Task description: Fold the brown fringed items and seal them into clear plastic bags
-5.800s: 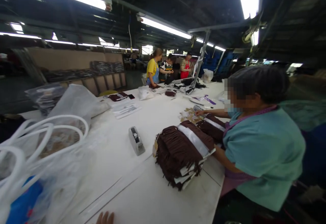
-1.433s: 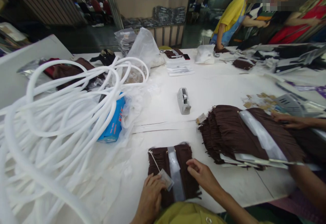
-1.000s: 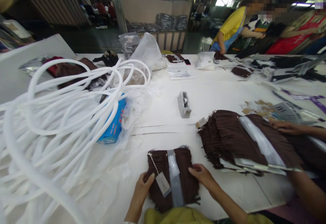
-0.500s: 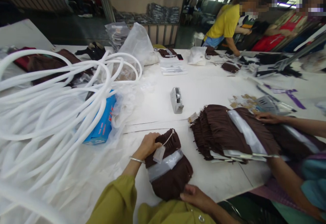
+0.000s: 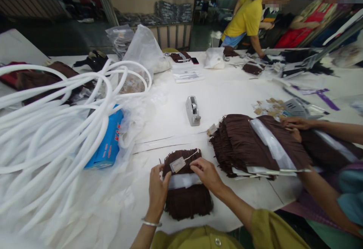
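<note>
Item: brown fringed piece (image 5: 187, 200) now flat on worktop (image 5: 227, 94) (lifted half a second ago).
Left hand (image 5: 158, 188): pinching its clear band (image 5: 184, 181).
Right hand (image 5: 206, 171): pinching tag string (image 5: 191, 155).
Reading: tag check under way.

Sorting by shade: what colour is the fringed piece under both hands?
Dark brown fringed piece, head view.

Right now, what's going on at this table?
The person's left hand and right hand hold a small brown fringed piece flat on the white table, fingers at its clear tape band and paper tag. To the right, a co-worker's hand rests on a larger stack of fringed pieces. A tape dispenser sits behind, with white tubing piled at the left.
</note>
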The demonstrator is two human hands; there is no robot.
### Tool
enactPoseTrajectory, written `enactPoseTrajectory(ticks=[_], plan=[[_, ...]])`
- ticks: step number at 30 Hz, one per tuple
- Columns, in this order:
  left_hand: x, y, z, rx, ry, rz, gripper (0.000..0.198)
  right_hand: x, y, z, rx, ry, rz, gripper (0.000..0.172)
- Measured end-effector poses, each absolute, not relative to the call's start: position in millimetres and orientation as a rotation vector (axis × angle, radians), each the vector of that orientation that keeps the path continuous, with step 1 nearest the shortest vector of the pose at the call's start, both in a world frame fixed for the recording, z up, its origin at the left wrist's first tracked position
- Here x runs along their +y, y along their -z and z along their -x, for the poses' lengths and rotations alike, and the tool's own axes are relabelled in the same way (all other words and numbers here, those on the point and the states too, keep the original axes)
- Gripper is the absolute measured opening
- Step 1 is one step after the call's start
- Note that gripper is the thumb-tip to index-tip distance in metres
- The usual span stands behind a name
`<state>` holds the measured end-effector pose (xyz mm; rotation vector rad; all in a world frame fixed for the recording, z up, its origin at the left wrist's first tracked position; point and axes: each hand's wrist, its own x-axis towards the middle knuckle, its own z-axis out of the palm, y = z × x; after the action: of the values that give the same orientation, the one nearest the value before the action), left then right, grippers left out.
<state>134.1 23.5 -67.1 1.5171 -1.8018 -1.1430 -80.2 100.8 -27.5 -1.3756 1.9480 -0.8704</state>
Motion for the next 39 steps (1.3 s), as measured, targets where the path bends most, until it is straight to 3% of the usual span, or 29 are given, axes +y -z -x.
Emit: enactPoseTrajectory(ticks=[2,4,10,13,20,26,31,35,39], plan=[[36,80,-145,-1.646,1.258,-1.638,0.059,79,30,67,1.93,0.752,1.578,0.012],[45,92,-153,-1.53,1.413,-1.7,0.067,62,37,56,1.934,0.587,1.738,0.023],[39,106,-158,-1.353,1.656,-1.755,0.07,40,50,52,1.997,0.209,1.954,0.037],[27,108,-155,-1.338,1.707,-1.729,0.063,38,47,60,1.981,0.168,1.996,0.033],[28,114,-150,-1.258,1.813,-1.656,0.053,34,34,74,1.92,0.355,1.847,0.027],[18,96,-148,-1.256,2.005,-1.413,0.067,18,23,92,1.857,0.712,1.459,0.031],[-44,61,-138,-1.774,2.212,-0.99,0.057,26,23,109,1.694,0.814,1.152,0.048],[-92,59,-107,-2.091,2.042,-0.948,0.046,41,44,108,1.746,0.874,1.018,0.055],[-101,66,-82,-2.305,1.542,-1.071,0.049,50,75,106,1.937,0.924,0.974,0.051]])
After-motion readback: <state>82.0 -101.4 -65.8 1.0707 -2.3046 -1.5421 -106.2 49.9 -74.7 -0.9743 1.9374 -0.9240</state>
